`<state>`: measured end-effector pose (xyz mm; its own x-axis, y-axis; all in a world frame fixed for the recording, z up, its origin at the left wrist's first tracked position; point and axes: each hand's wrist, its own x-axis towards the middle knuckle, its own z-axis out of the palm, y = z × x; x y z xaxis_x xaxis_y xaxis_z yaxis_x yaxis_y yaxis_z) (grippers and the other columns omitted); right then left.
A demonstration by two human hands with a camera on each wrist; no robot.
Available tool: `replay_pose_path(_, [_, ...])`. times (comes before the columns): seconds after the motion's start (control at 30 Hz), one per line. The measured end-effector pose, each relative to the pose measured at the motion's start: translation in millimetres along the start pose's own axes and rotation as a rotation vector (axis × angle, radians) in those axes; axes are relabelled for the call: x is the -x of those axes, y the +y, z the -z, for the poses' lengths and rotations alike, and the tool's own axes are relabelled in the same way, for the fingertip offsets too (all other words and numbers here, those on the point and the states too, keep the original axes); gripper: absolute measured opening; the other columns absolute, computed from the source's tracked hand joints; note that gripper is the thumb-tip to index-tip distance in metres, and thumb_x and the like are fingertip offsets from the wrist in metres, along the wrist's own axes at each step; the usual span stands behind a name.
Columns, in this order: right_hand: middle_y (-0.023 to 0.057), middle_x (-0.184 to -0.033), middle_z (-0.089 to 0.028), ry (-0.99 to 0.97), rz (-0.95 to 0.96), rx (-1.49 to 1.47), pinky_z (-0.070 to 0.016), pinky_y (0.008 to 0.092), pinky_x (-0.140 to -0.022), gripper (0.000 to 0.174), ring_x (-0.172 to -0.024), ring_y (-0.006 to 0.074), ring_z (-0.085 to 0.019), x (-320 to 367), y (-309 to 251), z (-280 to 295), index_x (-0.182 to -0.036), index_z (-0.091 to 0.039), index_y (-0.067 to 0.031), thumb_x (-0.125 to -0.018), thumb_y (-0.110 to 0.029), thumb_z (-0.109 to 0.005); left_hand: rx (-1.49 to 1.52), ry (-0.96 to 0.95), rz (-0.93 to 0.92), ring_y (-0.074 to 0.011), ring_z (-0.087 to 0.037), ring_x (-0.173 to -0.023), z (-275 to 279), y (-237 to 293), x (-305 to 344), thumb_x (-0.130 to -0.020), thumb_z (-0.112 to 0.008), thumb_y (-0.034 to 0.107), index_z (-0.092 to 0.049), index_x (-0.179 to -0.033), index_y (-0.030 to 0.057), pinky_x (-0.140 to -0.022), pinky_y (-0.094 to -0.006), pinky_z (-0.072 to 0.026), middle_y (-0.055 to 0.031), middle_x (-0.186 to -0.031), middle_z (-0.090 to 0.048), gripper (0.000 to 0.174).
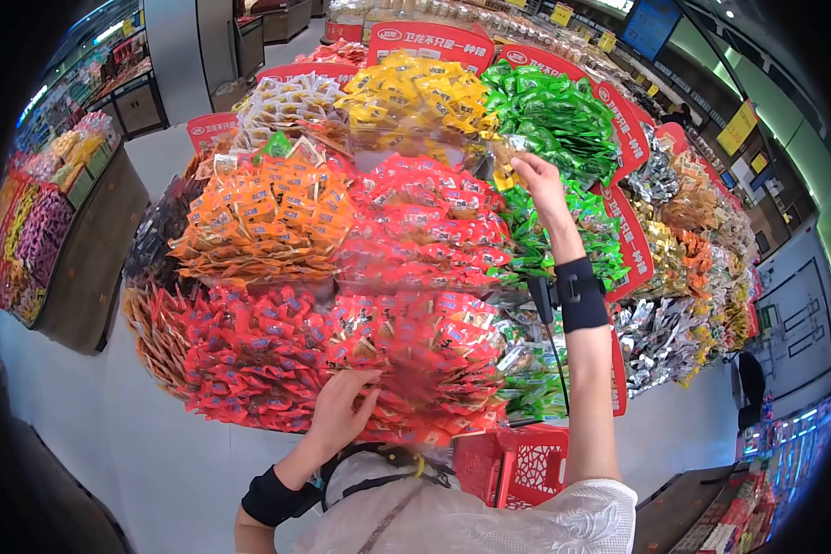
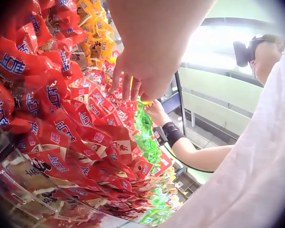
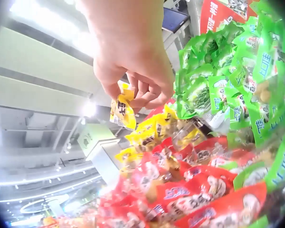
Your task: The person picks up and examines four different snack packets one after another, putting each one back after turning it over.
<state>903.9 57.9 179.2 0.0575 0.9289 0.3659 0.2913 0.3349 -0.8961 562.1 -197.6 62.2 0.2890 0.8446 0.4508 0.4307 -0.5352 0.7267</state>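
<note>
Between the thumb and fingers of my right hand (image 1: 540, 180) is a small yellow snack packet (image 3: 123, 111), pinched and hanging down in the right wrist view. That hand is reached out over the far side of the display, where the yellow packets (image 1: 415, 92) border the green packets (image 1: 559, 115). My left hand (image 1: 340, 413) is close over the front pile of red packets (image 1: 415, 355), its fingers loosely bent with nothing held. In the left wrist view the fingers hang near the red packets (image 2: 52, 128).
Orange packets (image 1: 263, 217) and more red packets (image 1: 425, 208) fill the middle tiers. Red sign boards (image 1: 429, 44) edge the display. A red shopping basket (image 1: 531, 466) stands at the front right by my body. Another snack stand (image 1: 65, 222) is at the left.
</note>
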Motion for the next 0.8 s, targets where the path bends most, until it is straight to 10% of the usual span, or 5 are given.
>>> replay_pose_path(0.23, [0.0002, -0.088, -0.063, -0.074, -0.075, -0.240, -0.0417, 0.0193, -0.070, 0.022, -0.077, 0.0042, -0.054, 102.5, -22.2, -21.7, -0.101, -0.061, -0.0006, -0.086, -0.015, -0.056, 0.029, -0.010, -0.088, -0.0279, -0.057, -0.084, -0.9, 5.0, -13.5, -0.075, -0.062, 0.001, -0.055, -0.101, 0.0021, -0.073, -0.0348, -0.0446, -0.0109, -0.088, -0.059, 0.027])
replay_pose_path(0.57, [0.0080, -0.083, -0.060, -0.443, 0.004, 0.199, -0.0460, 0.0295, -0.073, 0.026, -0.080, 0.0167, -0.059, 228.0, -45.0, -95.9, -0.100, -0.059, -0.0016, -0.078, -0.014, -0.062, 0.062, -0.019, 0.034, -0.0270, -0.053, -0.092, 9.2, 5.1, -35.0, -0.070, -0.071, 0.012, -0.045, -0.121, 0.0045, -0.084, -0.0374, -0.0413, -0.0139, -0.105, -0.053, 0.058])
replay_pose_path(0.8, [0.0108, -0.082, -0.060, -0.501, 0.067, 0.247, -0.0467, 0.0327, -0.074, 0.023, -0.082, 0.0228, -0.060, 258.3, -52.2, -130.2, -0.095, -0.060, -0.0044, -0.076, -0.017, -0.064, 0.186, -0.159, 0.134, -0.0231, -0.059, -0.089, 26.4, -5.0, -25.6, -0.073, -0.068, 0.006, -0.053, -0.109, 0.0030, -0.080, -0.0305, -0.0459, -0.0120, -0.096, -0.059, 0.039])
